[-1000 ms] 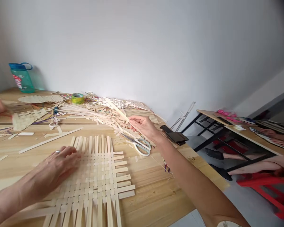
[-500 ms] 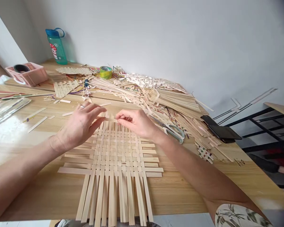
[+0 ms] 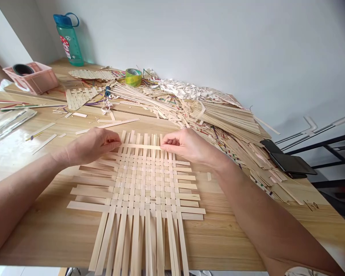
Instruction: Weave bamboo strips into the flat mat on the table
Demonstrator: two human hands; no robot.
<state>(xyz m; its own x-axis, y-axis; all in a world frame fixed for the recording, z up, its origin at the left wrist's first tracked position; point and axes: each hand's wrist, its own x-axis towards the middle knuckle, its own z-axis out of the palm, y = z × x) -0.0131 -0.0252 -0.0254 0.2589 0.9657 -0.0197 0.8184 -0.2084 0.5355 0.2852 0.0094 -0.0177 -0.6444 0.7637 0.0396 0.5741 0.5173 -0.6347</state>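
Note:
A pale woven mat (image 3: 145, 180) of flat wooden strips lies on the table, its loose strip ends sticking out on all sides. Across its far end runs a single crosswise strip (image 3: 140, 146), lying over the upright strips. My left hand (image 3: 96, 145) pinches this strip near its left end, between thumb and fingers. On the other side, my right hand (image 3: 186, 145) grips the same strip with thumb and forefinger. Both hands rest close to the far edge of the weave. The strip's very ends are hidden by my fingers.
Beyond the mat lie a bundle of strips (image 3: 227, 119), a heap of white shavings (image 3: 186, 90) and a roll of yellow tape (image 3: 133, 78). A pink basket (image 3: 34, 80) and a teal bottle (image 3: 70, 44) stand back left. A black phone-like object (image 3: 290, 161) lies at right.
My hands have moved apart, with the strip now stretched straight between them across the mat's far end. My right hand has shifted right. The view has moved slightly.

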